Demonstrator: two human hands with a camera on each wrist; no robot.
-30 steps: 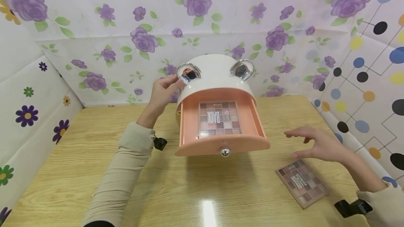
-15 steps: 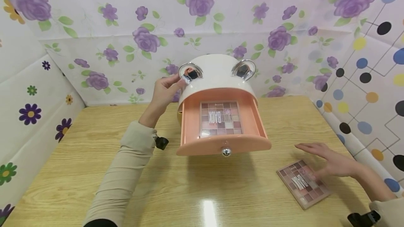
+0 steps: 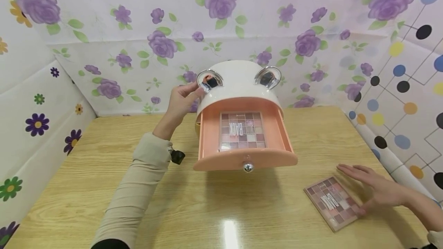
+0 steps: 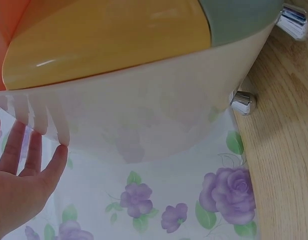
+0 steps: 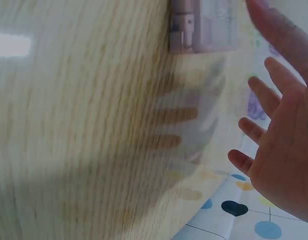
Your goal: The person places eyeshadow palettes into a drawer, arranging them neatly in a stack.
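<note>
A white drawer box [image 3: 238, 72] with chrome ears stands on the table, its peach top drawer [image 3: 211, 135] pulled out. Inside that drawer lies an eyeshadow palette [image 3: 241, 130]. My left hand [image 3: 181, 101] touches the box's side near the left ear; in the left wrist view, the left hand's fingers [image 4: 57, 162] reach its white shell. A second eyeshadow palette [image 3: 332, 203] lies on the table to the right. My right hand [image 3: 380, 189] is spread beside this palette, thumb at its right edge; whether they touch cannot be told. The right wrist view shows the right hand [image 5: 279, 130] holding nothing.
Below the peach drawer, a yellow drawer [image 4: 113, 40] and a green drawer [image 4: 239, 20] appear in the left wrist view. The wooden table [image 3: 166, 199] reaches back to flowered cloth [image 3: 131, 52]. Dotted cloth [image 3: 408, 126] hangs along the right side.
My right hand has moved right and down, from above the palette on the table to its right edge. My left hand has stayed on the box.
</note>
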